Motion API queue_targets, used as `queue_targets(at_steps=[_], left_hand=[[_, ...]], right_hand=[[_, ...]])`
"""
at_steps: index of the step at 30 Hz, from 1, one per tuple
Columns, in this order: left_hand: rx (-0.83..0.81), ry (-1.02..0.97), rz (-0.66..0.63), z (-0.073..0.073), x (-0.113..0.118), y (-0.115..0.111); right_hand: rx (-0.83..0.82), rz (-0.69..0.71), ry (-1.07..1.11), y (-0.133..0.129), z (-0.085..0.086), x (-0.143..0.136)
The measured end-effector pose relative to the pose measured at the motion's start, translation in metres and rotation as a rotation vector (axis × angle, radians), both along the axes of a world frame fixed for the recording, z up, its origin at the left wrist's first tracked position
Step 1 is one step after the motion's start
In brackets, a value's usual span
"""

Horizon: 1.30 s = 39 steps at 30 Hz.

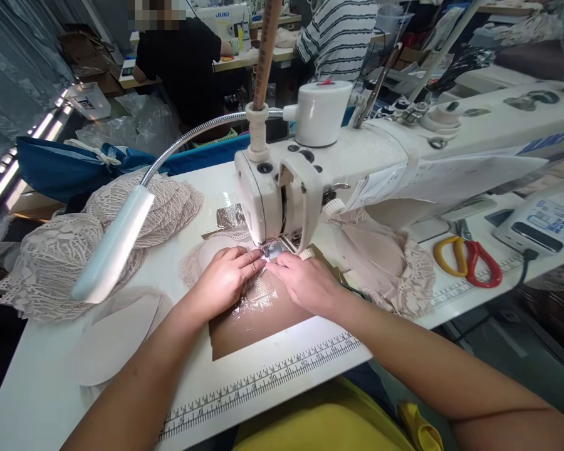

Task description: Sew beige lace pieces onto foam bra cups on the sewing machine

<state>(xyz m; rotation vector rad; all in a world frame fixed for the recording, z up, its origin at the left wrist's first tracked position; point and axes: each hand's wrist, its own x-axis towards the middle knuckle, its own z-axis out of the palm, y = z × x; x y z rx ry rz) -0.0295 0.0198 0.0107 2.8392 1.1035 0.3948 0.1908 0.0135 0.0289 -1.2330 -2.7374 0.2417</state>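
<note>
A white sewing machine (282, 181) stands over the table, its needle area lit. Just in front of the needle, my left hand (228, 275) presses its fingers together on pale lace fabric (192, 263). From the right, my right hand (305, 282) meets it, fingers closed at the fabric's edge; what they pinch is too small to make out. Both hands rest over a brown sheet (244, 326) covered partly with shiny clear tape. The lace spreads left of the needle, around a smooth pale cup shape.
Lace piles (66, 257) and a pale cup piece (122, 338) lie left, below a bent lamp (115, 250). More lace (380, 263), scissors (467, 257) and a white box (538, 222) are right. A printed ruler (263, 382) runs along the front edge. Two people sit behind.
</note>
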Motion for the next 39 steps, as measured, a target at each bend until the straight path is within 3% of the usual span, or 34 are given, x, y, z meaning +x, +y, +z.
queue_targets(at_steps=[18,26,31,39], left_hand=[[0.008,0.021,0.136,0.006,0.002,0.006],[0.019,0.171,0.271,0.027,0.004,-0.013],[-0.05,0.101,0.244,0.03,0.012,-0.023],[-0.042,0.015,0.149,0.019,0.026,-0.023]], right_hand=[[-0.01,-0.048,0.111,0.003,-0.006,0.003],[-0.009,-0.029,0.213,0.003,-0.008,0.005],[0.032,0.042,0.194,0.001,-0.013,0.006],[0.041,0.061,0.198,0.0,-0.019,0.007]])
